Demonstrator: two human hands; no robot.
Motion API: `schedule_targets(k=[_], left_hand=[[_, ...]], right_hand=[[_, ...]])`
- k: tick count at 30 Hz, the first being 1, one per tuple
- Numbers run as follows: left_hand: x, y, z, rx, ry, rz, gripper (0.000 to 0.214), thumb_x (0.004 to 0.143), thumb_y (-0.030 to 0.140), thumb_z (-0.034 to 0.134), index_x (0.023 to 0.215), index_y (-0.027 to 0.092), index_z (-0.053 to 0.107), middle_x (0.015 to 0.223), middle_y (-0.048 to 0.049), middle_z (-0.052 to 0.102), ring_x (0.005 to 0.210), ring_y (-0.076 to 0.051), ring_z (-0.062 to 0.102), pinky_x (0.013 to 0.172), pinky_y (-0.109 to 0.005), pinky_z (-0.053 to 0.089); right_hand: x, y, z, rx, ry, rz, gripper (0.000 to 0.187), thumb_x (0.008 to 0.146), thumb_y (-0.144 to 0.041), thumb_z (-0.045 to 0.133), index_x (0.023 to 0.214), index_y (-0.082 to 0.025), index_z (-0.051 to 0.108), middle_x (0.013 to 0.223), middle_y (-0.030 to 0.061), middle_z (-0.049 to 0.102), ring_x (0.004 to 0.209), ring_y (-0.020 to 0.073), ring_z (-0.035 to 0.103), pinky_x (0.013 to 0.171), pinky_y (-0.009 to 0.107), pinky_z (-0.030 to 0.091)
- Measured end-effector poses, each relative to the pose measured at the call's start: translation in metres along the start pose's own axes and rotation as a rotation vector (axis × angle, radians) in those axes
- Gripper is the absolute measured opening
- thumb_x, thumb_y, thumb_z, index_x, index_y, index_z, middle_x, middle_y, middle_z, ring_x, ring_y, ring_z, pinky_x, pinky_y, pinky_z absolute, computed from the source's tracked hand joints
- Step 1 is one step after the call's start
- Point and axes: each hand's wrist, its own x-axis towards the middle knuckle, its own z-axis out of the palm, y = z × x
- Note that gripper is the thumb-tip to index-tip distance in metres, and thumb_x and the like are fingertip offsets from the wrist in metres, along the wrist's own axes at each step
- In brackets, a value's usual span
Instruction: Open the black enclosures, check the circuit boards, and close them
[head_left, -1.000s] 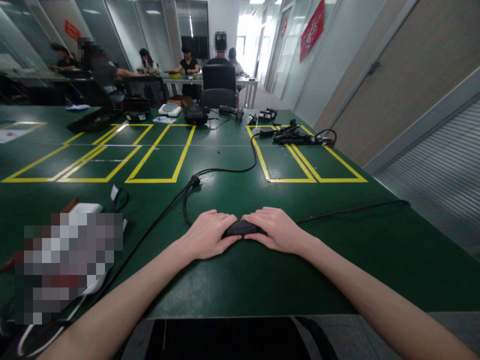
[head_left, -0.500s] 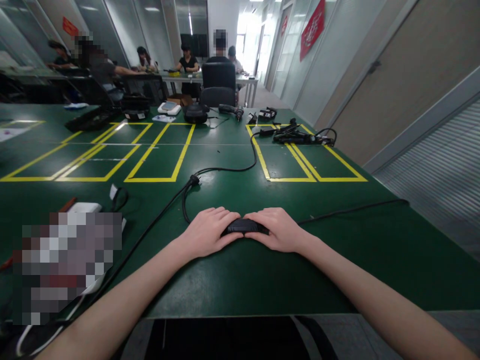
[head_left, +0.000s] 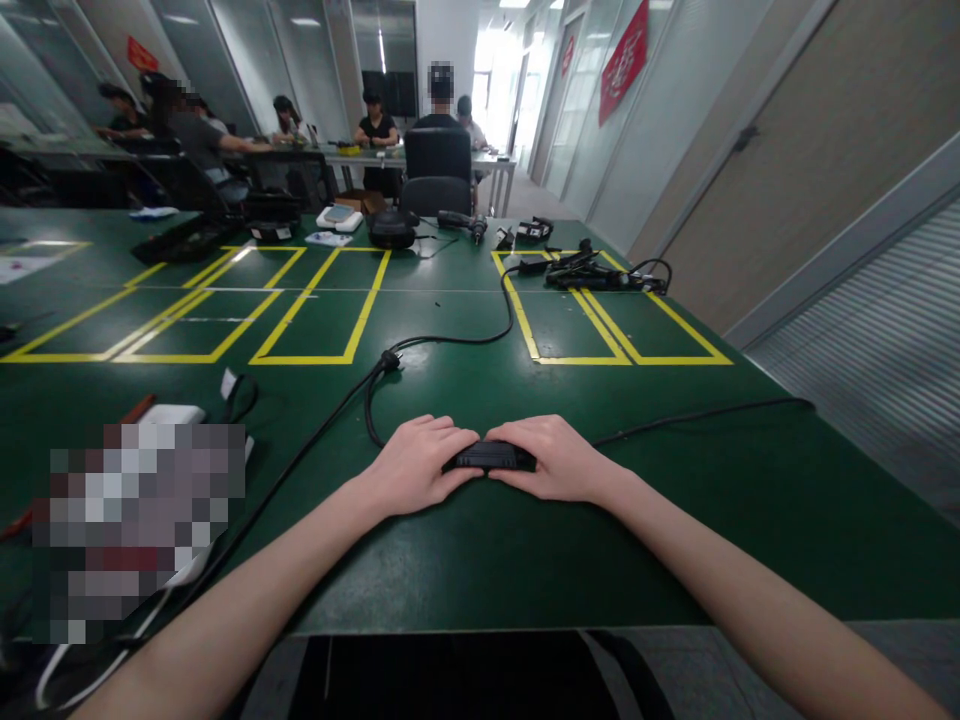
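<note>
Shows yellow tape rectangles (head_left: 300,361) across the green table (head_left: 525,575), plus a pixelated item (head_left: 142,520) at the near left. Includes, from left to right toward the table's far edge, a flat black tray-like object (head_left: 169,241), a white device (head_left: 339,217) with a grey panel, a rounded black case (head_left: 392,230) and a dark drill-like tool (head_left: 459,221). Has beyond these a black chair (head_left: 437,155), a seated person in a dark top (head_left: 377,130) at a farther table (head_left: 495,158), and a red banner (head_left: 625,62) high on the right-hand wall.

The green tabletop (head_left: 480,560) is smooth, glossy; the black block (head_left: 491,456), probably plastic.
</note>
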Motion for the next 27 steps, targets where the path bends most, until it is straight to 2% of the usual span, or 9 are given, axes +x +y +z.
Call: schedule_targets(k=[6, 10, 13, 16, 19, 23, 27], left_hand=[[0.001, 0.002, -0.002, -0.008, 0.036, 0.008, 0.034, 0.102, 0.045, 0.059, 0.123, 0.02, 0.066, 0.098, -0.007, 0.074, 0.089, -0.023, 0.068, 0.081, -0.034, 0.051], [0.0, 0.003, -0.002, 0.014, 0.032, 0.028, 0.034, 0.106, 0.043, 0.051, 0.121, 0.018, 0.067, 0.096, -0.008, 0.074, 0.087, -0.022, 0.067, 0.082, -0.035, 0.05], [-0.001, 0.003, -0.002, 0.057, 0.028, 0.042, 0.035, 0.106, 0.043, 0.049, 0.118, 0.017, 0.068, 0.096, -0.0097, 0.074, 0.088, -0.023, 0.065, 0.081, -0.036, 0.049], [-0.001, 0.002, -0.002, 0.085, 0.013, 0.092, 0.034, 0.107, 0.042, 0.048, 0.115, 0.017, 0.069, 0.103, -0.0109, 0.076, 0.09, -0.023, 0.064, 0.081, -0.037, 0.048], [-0.001, 0.002, -0.002, 0.116, 0.019, 0.124, 0.037, 0.107, 0.043, 0.046, 0.116, 0.017, 0.069, 0.108, -0.0116, 0.077, 0.091, -0.024, 0.064, 0.081, -0.038, 0.048], [-0.001, 0.005, 0.0, 0.126, 0.06, 0.137, 0.041, 0.108, 0.046, 0.044, 0.121, 0.017, 0.069, 0.109, -0.0119, 0.078, 0.092, -0.024, 0.066, 0.081, -0.038, 0.049], [-0.002, 0.004, -0.004, 0.08, 0.171, 0.13, 0.042, 0.106, 0.047, 0.051, 0.133, 0.018, 0.065, 0.109, -0.0113, 0.078, 0.094, -0.024, 0.068, 0.083, -0.038, 0.053]], right_hand=[[-0.002, 0.0, 0.0, -0.052, -0.013, -0.022, 0.028, 0.102, -0.041, 0.058, 0.114, -0.017, 0.068, 0.094, 0.0091, 0.078, 0.079, 0.0223, 0.074, 0.069, 0.03, 0.048], [-0.002, -0.003, -0.001, -0.025, -0.023, 0.007, 0.029, 0.1, -0.042, 0.061, 0.116, -0.018, 0.065, 0.098, 0.009, 0.076, 0.08, 0.022, 0.073, 0.069, 0.03, 0.047], [-0.003, -0.005, -0.004, 0.141, -0.043, 0.093, 0.034, 0.094, -0.044, 0.068, 0.117, -0.021, 0.06, 0.095, 0.005, 0.073, 0.075, 0.0187, 0.067, 0.067, 0.028, 0.045], [-0.003, -0.006, -0.008, 0.428, -0.118, 0.184, 0.028, 0.096, -0.043, 0.065, 0.109, -0.021, 0.055, 0.085, -0.001, 0.066, 0.063, 0.0128, 0.056, 0.06, 0.024, 0.042], [-0.004, -0.007, -0.01, 0.633, -0.16, 0.219, 0.03, 0.095, -0.045, 0.067, 0.104, -0.021, 0.052, 0.088, -0.0022, 0.063, 0.063, 0.0099, 0.051, 0.058, 0.022, 0.041], [-0.004, -0.011, -0.012, 0.621, -0.108, 0.214, 0.03, 0.096, -0.048, 0.066, 0.096, -0.02, 0.055, 0.085, -0.0025, 0.059, 0.068, 0.0108, 0.051, 0.061, 0.022, 0.042], [-0.005, -0.011, -0.018, 0.64, -0.023, 0.22, 0.033, 0.097, -0.053, 0.064, 0.097, -0.02, 0.061, 0.09, 0.0008, 0.065, 0.077, 0.0146, 0.058, 0.068, 0.025, 0.047]])
